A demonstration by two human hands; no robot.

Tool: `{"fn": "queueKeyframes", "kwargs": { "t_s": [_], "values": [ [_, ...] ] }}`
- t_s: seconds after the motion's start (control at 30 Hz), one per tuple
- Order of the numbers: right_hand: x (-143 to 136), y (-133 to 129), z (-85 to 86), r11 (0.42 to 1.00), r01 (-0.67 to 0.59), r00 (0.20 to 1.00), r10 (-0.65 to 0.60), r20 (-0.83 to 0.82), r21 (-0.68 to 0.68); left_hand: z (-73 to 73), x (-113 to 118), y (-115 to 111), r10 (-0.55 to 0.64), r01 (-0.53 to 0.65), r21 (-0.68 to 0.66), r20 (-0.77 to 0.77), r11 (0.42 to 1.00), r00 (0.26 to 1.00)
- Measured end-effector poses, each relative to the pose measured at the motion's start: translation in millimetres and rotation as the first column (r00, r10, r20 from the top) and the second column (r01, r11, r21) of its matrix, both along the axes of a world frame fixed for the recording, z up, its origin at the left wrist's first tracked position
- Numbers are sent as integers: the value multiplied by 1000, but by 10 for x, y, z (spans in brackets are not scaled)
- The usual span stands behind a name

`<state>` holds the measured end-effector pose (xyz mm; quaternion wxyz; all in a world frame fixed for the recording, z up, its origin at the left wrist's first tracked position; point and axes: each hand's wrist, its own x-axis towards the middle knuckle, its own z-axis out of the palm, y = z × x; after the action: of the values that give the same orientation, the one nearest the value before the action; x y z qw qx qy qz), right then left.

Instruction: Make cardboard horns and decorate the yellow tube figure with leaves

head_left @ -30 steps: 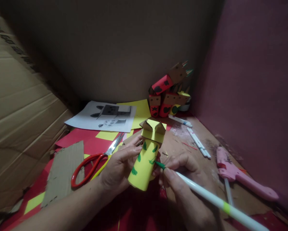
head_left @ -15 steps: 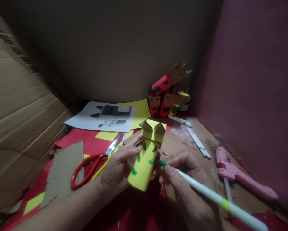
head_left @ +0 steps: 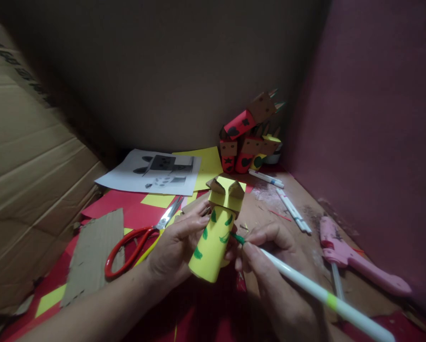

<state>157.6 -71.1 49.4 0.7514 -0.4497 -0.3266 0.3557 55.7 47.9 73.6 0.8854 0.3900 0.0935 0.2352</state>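
Note:
My left hand [head_left: 175,242] grips a yellow paper-tube figure [head_left: 211,247], tilted, with a yellow and brown cardboard head and two cardboard ears at its top. Green leaf-like marks dot the tube. In my right hand [head_left: 273,266] is a white marker [head_left: 305,282] with a green tip end and a lime band. Its tip meets the tube's right side at a green outlined shape. Red-handled scissors [head_left: 129,251] lie left of my left hand, blades pointing away.
Red and yellow paper-tube figures [head_left: 246,159] are stacked at the back. A printed sheet [head_left: 134,173] lies on yellow paper [head_left: 211,164]. White markers [head_left: 293,210] and a pink glue gun [head_left: 362,268] rest at right. A cardboard piece [head_left: 93,256] lies at left, near a cardboard wall [head_left: 31,166].
Hardly anything differs. Both hands keep the same hold on the figure and the marker, and the marker's rear end has shifted very slightly left.

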Motion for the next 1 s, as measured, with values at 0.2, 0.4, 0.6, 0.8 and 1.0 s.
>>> {"fn": "queueKeyframes", "kwargs": {
  "t_s": [0.2,0.4,0.6,0.8,1.0],
  "values": [
    [-39,-38,76,999,-10,1000,9,-24,-37,-7,-16,7,-7,7,-3,-11,1000,1000],
    [-44,-46,108,1000,-7,1000,8,20,-28,-1,-16,1,7,-7,6,-33,1000,999],
    [-33,-42,87,999,-33,999,33,26,3,-10,-15,11,-8,9,21,-42,1000,999],
    [-14,-30,22,1000,-25,1000,25,-17,1,-22,-18,11,-11,11,42,-9,999,1000],
    [-6,-25,-2,998,-31,1000,30,6,56,6,4,1,-3,4,33,-16,999,1000]
  ]
}}
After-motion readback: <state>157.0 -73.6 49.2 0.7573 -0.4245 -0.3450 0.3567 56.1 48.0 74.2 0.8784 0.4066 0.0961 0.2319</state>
